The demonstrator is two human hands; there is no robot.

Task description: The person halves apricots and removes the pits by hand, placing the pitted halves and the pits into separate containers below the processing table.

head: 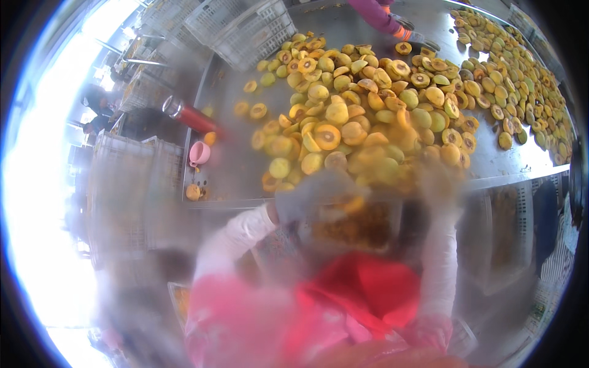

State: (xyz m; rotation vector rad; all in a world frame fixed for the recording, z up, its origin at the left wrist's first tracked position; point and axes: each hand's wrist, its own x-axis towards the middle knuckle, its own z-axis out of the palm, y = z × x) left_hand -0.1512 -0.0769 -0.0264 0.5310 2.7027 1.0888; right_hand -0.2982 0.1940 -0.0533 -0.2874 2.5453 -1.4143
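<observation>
Halved and whole yellow-green stone fruits (337, 112) lie heaped on a metal table (225, 184). My left hand (317, 195), in a grey glove, is at the near edge of the heap, with a blurred orange piece of fruit (353, 204) by its fingertips; whether it is gripped I cannot tell. My right hand (439, 184), also gloved and badly blurred, is at the heap's near right side. What it holds is hidden by the blur. Below the table edge, between my forearms, a container (393, 225) holds brownish-orange contents.
A red bottle (195, 117) and a pink cup (199, 153) stand at the table's left. Plastic crates (253, 34) stand at the back left, others (124, 193) at the left. Across the table is a co-worker's gloved hand (423, 41). More fruits (524, 83) spread at the right.
</observation>
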